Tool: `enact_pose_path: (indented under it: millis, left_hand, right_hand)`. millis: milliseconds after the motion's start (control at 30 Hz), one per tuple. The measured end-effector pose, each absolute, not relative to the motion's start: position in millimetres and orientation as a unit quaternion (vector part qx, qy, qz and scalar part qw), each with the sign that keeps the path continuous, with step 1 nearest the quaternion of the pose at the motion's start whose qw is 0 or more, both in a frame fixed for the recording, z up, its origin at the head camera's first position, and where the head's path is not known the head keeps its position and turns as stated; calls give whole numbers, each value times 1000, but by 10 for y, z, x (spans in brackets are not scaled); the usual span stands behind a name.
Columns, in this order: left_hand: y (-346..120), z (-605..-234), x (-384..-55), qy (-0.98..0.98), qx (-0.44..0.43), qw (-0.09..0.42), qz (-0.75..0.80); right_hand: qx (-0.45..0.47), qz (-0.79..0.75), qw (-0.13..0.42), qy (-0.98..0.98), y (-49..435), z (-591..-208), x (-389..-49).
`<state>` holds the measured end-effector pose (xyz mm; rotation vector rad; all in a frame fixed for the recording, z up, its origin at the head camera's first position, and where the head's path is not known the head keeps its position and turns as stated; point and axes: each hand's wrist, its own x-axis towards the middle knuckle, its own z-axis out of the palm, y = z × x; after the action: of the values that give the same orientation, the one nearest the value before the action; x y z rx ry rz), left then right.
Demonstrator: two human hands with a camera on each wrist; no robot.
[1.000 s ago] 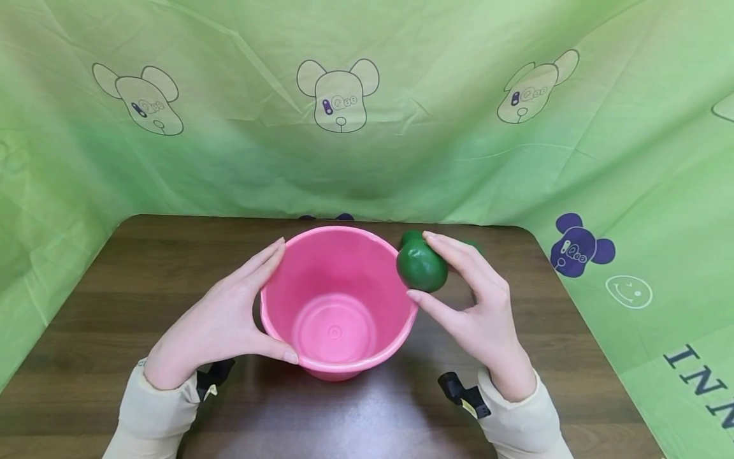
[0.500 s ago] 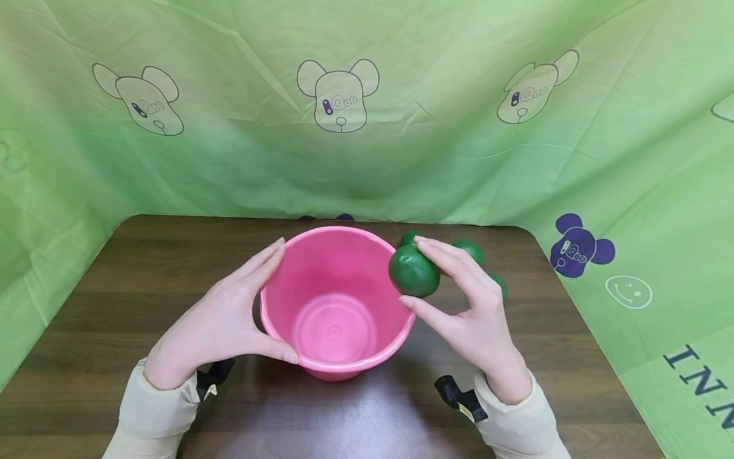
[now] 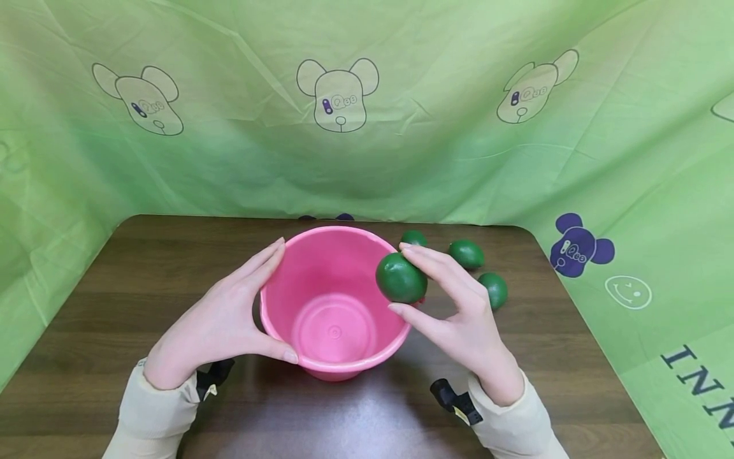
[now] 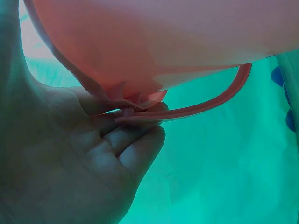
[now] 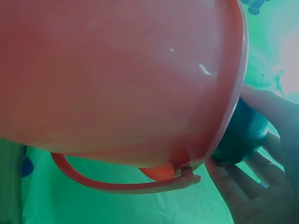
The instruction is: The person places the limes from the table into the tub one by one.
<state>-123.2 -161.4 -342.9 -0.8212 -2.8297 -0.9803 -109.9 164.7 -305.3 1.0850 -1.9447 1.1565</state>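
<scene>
Pink handle (image 5: 117,187) is curving only in wrist views; my right hand (image 3: 466,312), fingers moderately parted, is pinching a green fruit (image 3: 401,278) over the bucket (image 3: 335,264) at three o'clock, my left hand (image 3: 220,319), wide-spread, gripping nine o'clock.

Hanging printed cloth (image 3: 367,169) suggests a curtained booth.

The bench (image 3: 189,261) had a brown wood-grain top with rounded far corners and a pale glare toward its near edge. A pink bucket (image 3: 334,319) stood upright around its middle. Beyond the bucket's right side lay a rear fruit (image 3: 413,238), a middle fruit (image 3: 466,254) and a nearer fruit (image 3: 494,290), all green, spaced apart.
</scene>
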Motion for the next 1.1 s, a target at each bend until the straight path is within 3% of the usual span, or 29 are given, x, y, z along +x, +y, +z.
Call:
enact_pose_path:
  millis: [1100]
  left_hand:
    - [-1608,-3440,-1218,-912,-258,20,-317]
  right_hand:
    - [439,442,220,-751,1636,-3310,-1184]
